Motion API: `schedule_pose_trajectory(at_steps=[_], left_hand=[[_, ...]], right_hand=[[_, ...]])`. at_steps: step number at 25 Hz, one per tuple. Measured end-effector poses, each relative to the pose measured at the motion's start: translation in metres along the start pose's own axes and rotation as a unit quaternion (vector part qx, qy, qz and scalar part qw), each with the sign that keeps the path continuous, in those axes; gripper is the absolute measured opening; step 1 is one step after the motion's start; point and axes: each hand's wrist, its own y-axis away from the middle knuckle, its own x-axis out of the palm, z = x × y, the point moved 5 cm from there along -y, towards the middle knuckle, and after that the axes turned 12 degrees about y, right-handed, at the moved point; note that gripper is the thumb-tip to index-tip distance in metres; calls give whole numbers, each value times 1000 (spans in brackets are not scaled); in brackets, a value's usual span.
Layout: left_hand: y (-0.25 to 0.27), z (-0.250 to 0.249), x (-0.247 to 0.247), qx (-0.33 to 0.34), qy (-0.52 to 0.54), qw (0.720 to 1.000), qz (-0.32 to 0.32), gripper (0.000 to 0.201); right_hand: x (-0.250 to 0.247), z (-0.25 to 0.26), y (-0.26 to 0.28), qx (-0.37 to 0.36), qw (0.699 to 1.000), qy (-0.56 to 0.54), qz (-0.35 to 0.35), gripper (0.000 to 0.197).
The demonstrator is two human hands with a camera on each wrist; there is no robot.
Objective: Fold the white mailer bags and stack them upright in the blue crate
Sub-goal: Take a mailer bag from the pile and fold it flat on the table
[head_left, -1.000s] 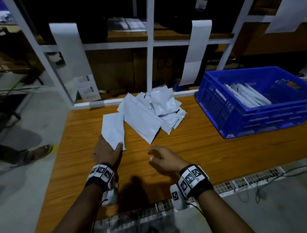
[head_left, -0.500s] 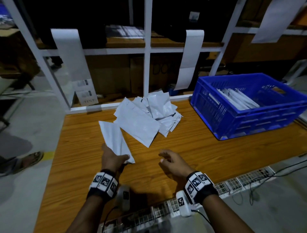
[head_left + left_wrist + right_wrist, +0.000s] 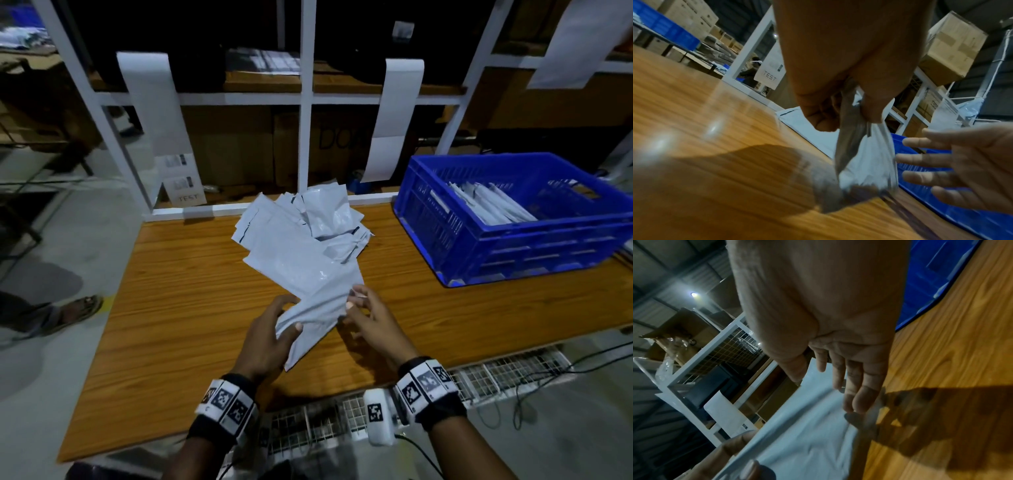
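Note:
My left hand [image 3: 286, 322] grips one white mailer bag [image 3: 318, 305] at its near end and holds it slanted above the wooden table [image 3: 191, 308]. In the left wrist view the thumb and fingers of that left hand [image 3: 840, 116] pinch the crumpled bag [image 3: 865, 162]. My right hand [image 3: 358, 303] has straight, spread fingers at the bag's right edge. The right wrist view shows that right hand [image 3: 840, 386] flat over the bag [image 3: 807, 438]. A loose pile of bags [image 3: 308, 226] lies behind. The blue crate [image 3: 534, 246] at the right holds several folded bags [image 3: 489, 202] on edge.
A white metal frame [image 3: 305, 144] with hanging paper strips runs along the table's far edge. A wire mesh tray [image 3: 479, 380] with cables hangs off the near edge. A person's sandalled foot [image 3: 75, 308] stands on the floor to the left.
My left hand has carried the bag from the table's left to the middle and lifted it. My right hand has risen from the table to meet the bag's right edge.

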Motion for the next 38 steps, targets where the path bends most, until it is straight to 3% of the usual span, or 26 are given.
schedule_pose_trajectory(at_steps=[4,10,12,15,18,22,24,29,32,38], left_hand=[[-7,4,19,7,-1,1000,21,25],[-16,16,57,-16,-23,994,103,32],[-15,23,72,-22,-113,987,113,37],[-9,16,94,18,-318,947,40,51],[-5,1,125,83,-355,931,21,54],[3,28,157,49,-406,910,74,49],[7,39,157,57,-416,904,81,53],[10,42,158,94,-415,903,67,49],[12,41,161,89,-420,901,59,49],[13,39,146,24,-454,889,58,58]], right_hand=[[-30,-24,0,2,996,22,-81,57],[-65,-73,8,41,966,216,-135,68],[-75,-86,16,83,946,285,-127,65],[-80,-100,31,126,938,306,-104,59],[-74,-101,41,75,927,343,-136,52],[-59,-87,49,-89,910,372,-161,49],[-55,-89,50,-121,912,364,-148,45],[-43,-78,43,-191,885,405,-132,47],[-23,-80,33,-193,886,405,-119,46],[-13,-90,29,-175,834,511,-114,51]])
